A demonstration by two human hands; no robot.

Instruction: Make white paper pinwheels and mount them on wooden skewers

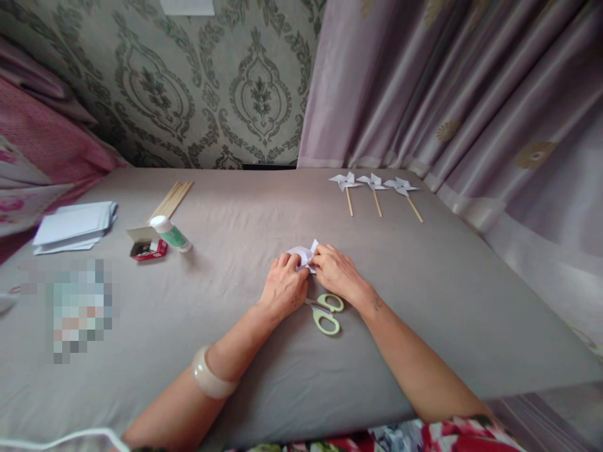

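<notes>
My left hand (pixel 284 285) and my right hand (pixel 335 271) meet at the middle of the grey cloth-covered surface (pixel 424 301). Both pinch a small folded white paper piece (pixel 305 253), whose points stick up between the fingers. Green-handled scissors (pixel 327 312) lie just below my hands, their blades hidden under my left hand. Three white paper pinwheels on wooden sticks (pixel 374 188) lie in a row at the far right.
A glue stick (pixel 172 233) and a small red box (pixel 147 248) lie at the left, with wooden sticks (pixel 172 199) behind them. A stack of white paper (pixel 75 226) sits at the far left. Curtains (pixel 471 94) hang at the right.
</notes>
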